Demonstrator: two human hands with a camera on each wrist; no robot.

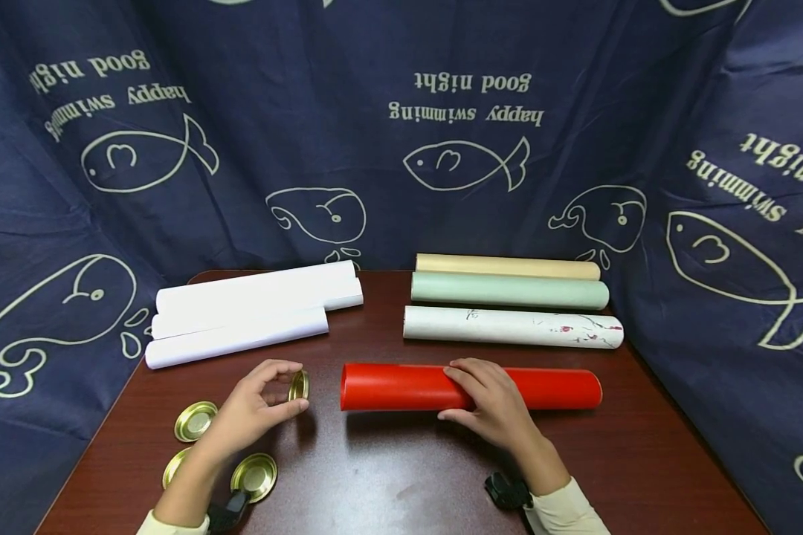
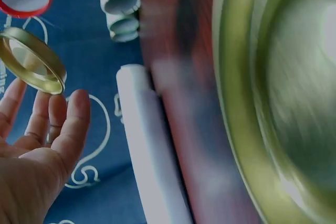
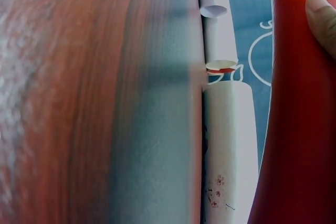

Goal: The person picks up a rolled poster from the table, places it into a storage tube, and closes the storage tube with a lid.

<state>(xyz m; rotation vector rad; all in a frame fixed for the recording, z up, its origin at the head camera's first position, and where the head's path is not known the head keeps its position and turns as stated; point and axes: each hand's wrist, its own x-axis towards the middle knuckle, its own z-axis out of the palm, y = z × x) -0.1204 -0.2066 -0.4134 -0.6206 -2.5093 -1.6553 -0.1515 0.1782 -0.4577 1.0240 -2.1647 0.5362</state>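
My left hand [image 1: 257, 405] pinches a round gold metal lid [image 1: 299, 385] on edge between thumb and fingers, its rim turned toward the red tube. In the left wrist view the lid [image 2: 32, 61] shows its hollow side at the fingertips. My right hand [image 1: 491, 405] grips the red cardboard tube [image 1: 395, 388] around its middle, thumb on the near side and fingers over the top. The tube lies crosswise, with its open left end facing the lid across a short gap. In the right wrist view, a thumb [image 3: 324, 22] presses against the red tube [image 3: 302, 114].
Left of the left forearm and beside it lie more gold lids [image 1: 195, 421], one partly hidden by the arm. Several white paper rolls [image 1: 241, 343] are at the back left. Behind the red tube are a floral white roll [image 1: 495, 327], a green roll [image 1: 508, 290] and a cream roll [image 1: 508, 266].
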